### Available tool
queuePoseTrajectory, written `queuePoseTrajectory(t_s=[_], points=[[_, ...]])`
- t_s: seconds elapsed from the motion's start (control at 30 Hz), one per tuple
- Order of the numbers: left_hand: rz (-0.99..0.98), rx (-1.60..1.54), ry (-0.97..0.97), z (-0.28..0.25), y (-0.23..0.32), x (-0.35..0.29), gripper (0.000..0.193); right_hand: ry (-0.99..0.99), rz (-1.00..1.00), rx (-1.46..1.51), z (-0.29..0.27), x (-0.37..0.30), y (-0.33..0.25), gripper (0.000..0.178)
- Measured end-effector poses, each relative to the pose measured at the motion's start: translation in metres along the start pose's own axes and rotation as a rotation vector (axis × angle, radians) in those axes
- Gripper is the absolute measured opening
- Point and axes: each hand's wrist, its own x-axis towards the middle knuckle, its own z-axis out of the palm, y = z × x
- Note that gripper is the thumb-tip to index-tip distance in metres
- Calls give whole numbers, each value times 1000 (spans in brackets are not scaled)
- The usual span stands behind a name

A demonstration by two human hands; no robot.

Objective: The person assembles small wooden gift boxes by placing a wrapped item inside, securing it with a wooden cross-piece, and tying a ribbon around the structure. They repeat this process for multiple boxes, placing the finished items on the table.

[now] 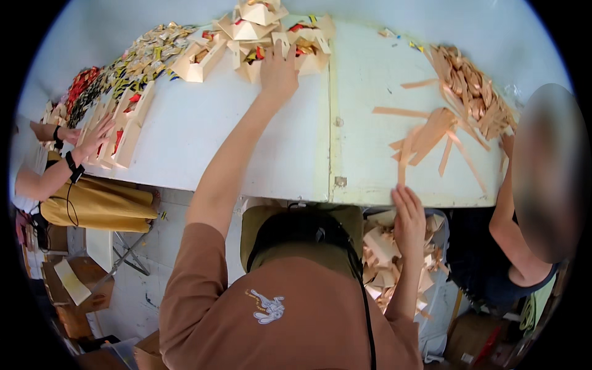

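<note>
My left hand [279, 77] reaches to the far side of the table, its fingers spread against open beige card boxes [250, 65] with small wrapped packets inside. More of these boxes [256, 28] are stacked just behind. Down at the table's near edge, my right hand [408, 216] has its fingertips at the lower end of a flat tan ribbon strip [404, 161]. That strip runs up to a loose bundle of tan strips [433, 132] on the tabletop.
Heaped tan strips [472, 92] lie at the far right, near a seated person's arm [521, 246]. On the left, another person's hands [95, 135] touch a row of filled boxes [132, 126]. Wrapped packets [145, 55] pile up behind. A bin of card pieces [382, 246] stands below the table.
</note>
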Motion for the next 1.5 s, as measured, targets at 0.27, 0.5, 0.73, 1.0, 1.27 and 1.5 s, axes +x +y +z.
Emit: queuePoseTrajectory(t_s=[0.27,0.5,0.73,1.0,1.27,1.5], points=[[-15,-134,-34,-95,-7,-67,57,173,50,485,17,5,-9,25],[-314,139,173,-209,-91,-146,40,130,12,668,45,48,-41,13],[-558,183,362,-267,-173,-182,21,-29,-125,782,56,128,-113,20],[-647,196,421,-272,-228,-218,18,-126,-676,669,105,267,-239,65],[-559,254,240,-289,-379,-198,28,-104,-906,474,178,337,-351,73],[-578,384,-441,-237,-459,-131,69,-170,-860,573,234,361,-398,40]])
